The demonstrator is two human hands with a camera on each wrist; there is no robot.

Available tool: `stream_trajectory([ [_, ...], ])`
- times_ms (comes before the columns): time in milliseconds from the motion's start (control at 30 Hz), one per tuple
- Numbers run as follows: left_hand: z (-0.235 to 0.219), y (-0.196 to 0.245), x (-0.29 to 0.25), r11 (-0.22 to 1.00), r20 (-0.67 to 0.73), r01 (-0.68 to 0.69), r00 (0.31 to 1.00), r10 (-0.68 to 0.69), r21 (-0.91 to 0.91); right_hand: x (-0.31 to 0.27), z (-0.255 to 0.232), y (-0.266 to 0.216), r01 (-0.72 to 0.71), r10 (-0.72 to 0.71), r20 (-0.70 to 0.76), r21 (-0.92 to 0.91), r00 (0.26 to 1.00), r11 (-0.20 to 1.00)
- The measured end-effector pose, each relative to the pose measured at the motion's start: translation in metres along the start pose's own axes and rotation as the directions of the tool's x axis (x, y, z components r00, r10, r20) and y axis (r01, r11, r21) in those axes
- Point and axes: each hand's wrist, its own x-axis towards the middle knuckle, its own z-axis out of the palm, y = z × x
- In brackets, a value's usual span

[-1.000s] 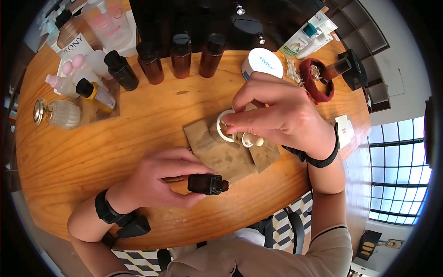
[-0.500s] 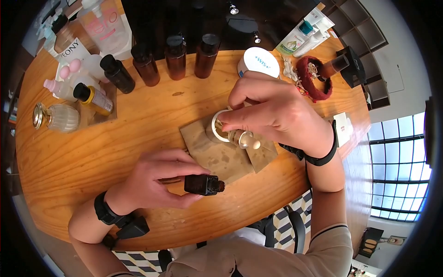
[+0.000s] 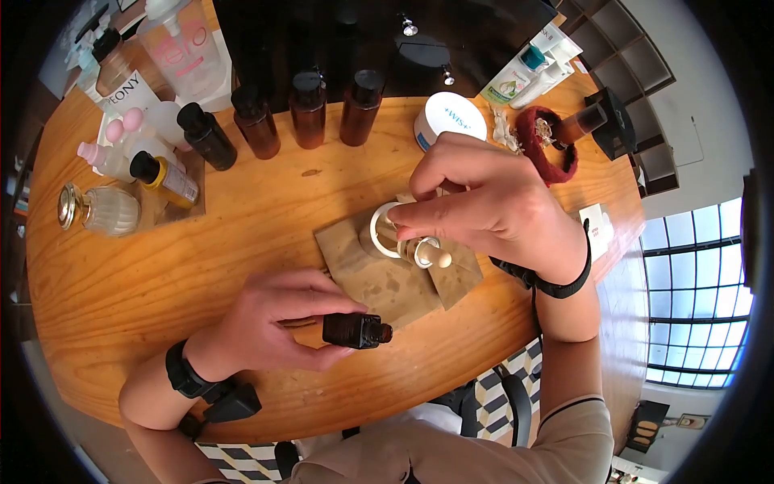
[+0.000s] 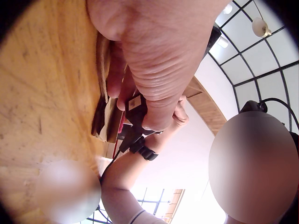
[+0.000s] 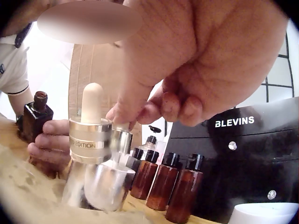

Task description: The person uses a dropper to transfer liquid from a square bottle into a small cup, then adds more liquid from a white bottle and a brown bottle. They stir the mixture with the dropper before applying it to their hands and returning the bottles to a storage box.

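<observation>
My left hand (image 3: pixel 278 319) holds a small, square-shouldered dark glass bottle (image 3: pixel 348 331) between thumb and fingers. The bottle lies tilted in the head view, its uncapped neck pointing right. Over a small clear jar (image 5: pixel 108 190) with a white rim (image 3: pixel 376 242), my right hand (image 3: pixel 492 198) pinches the top of a dropper (image 5: pixel 122 139) that has a shiny collar. The dropper's lower end reaches down at the jar. Close beside stands a dropper bottle with a cream bulb (image 5: pixel 91 102) and a metallic collar. The jar rests on a stained brown paper sheet (image 3: pixel 387 282).
Several brown bottles (image 3: pixel 309 113) line the back, before a black drawer box (image 3: pixel 347 40). A round white tub (image 3: pixel 451 117) and a red ring-shaped band (image 3: pixel 528 145) stand at the back right. Pump bottles (image 3: pixel 181 56) and a ribbed glass bottle (image 3: pixel 111 208) fill the left side.
My right fingertips have shifted slightly right over the jar, showing more of its mouth. My left hand keeps its grip on the dark bottle. The whole head view has shifted a little.
</observation>
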Motion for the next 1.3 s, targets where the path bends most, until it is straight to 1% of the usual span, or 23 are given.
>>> stream_trajectory([
  [67,0.000,0.000,0.000,1.000,0.003,0.006,1.000,-0.006,0.003,0.001,0.003,0.002,0.008,-0.008,0.009,0.030,1.000,1.000],
  [200,0.000,0.000,0.000,1.000,-0.004,-0.004,1.000,0.004,-0.005,0.000,0.003,0.002,0.005,-0.006,0.033,0.010,0.999,1.000],
  [300,0.001,-0.001,-0.001,1.000,-0.009,0.007,1.000,-0.007,0.004,0.000,-0.004,-0.002,0.009,-0.009,0.019,-0.011,1.000,1.000],
  [367,0.001,-0.001,-0.001,1.000,-0.012,0.021,1.000,-0.021,0.015,-0.002,-0.002,-0.001,-0.008,0.008,-0.013,0.009,1.000,1.000],
  [433,0.001,0.000,0.000,0.999,-0.011,0.037,0.999,-0.037,0.009,0.001,-0.001,-0.001,-0.001,0.001,0.001,0.005,1.000,1.000],
  [533,0.001,-0.001,0.000,1.000,-0.017,0.015,1.000,-0.014,0.022,0.001,0.000,0.001,0.008,-0.008,0.012,-0.007,1.000,1.000],
  [600,0.001,0.000,0.000,1.000,-0.016,0.022,1.000,-0.022,0.015,0.002,-0.002,0.000,0.015,-0.015,0.015,-0.012,1.000,1.000],
  [667,0.001,0.001,-0.001,0.999,-0.023,0.030,0.999,-0.030,0.015,0.002,-0.008,-0.006,-0.005,0.004,-0.022,-0.034,1.000,0.999],
  [700,0.001,0.001,-0.001,0.999,-0.012,0.037,0.999,-0.037,-0.002,0.002,-0.010,-0.007,0.007,-0.008,-0.020,-0.037,1.000,0.999],
  [767,0.000,0.002,-0.001,0.999,-0.017,0.038,0.999,-0.038,-0.006,0.002,-0.014,-0.009,0.004,-0.007,-0.077,-0.040,0.997,0.999],
  [800,0.001,0.002,-0.001,0.999,-0.007,0.040,0.999,-0.040,-0.027,0.003,-0.017,-0.013,-0.015,0.009,-0.084,-0.069,0.996,0.998],
  [833,0.001,0.001,-0.001,0.998,0.004,0.042,0.999,-0.041,-0.050,0.004,-0.018,-0.014,0.000,-0.006,-0.079,-0.072,0.997,0.997],
  [900,0.001,-0.001,-0.002,0.997,0.002,0.028,1.000,-0.028,-0.067,0.005,-0.018,-0.017,-0.076,0.068,-0.082,-0.095,0.994,0.993],
  [967,0.001,-0.001,-0.002,0.996,0.001,0.011,1.000,-0.011,-0.085,0.005,-0.015,-0.019,-0.092,0.086,-0.060,-0.102,0.995,0.991],
  [1067,0.000,-0.003,-0.002,0.996,0.010,0.012,1.000,-0.011,-0.084,0.005,-0.009,-0.019,-0.168,0.164,-0.051,-0.108,0.985,0.980],
  [1100,0.000,-0.003,-0.002,0.996,0.009,0.015,1.000,-0.014,-0.088,0.005,-0.009,-0.020,-0.171,0.167,-0.046,-0.105,0.985,0.980],
  [1167,0.000,-0.003,-0.002,0.997,0.012,0.019,1.000,-0.018,-0.079,0.008,-0.010,-0.023,-0.204,0.198,-0.055,-0.161,0.979,0.966],
  [1300,0.000,-0.005,-0.002,0.997,0.013,-0.002,1.000,0.003,-0.080,0.009,-0.008,-0.023,-0.219,0.216,-0.036,-0.156,0.976,0.963],
])
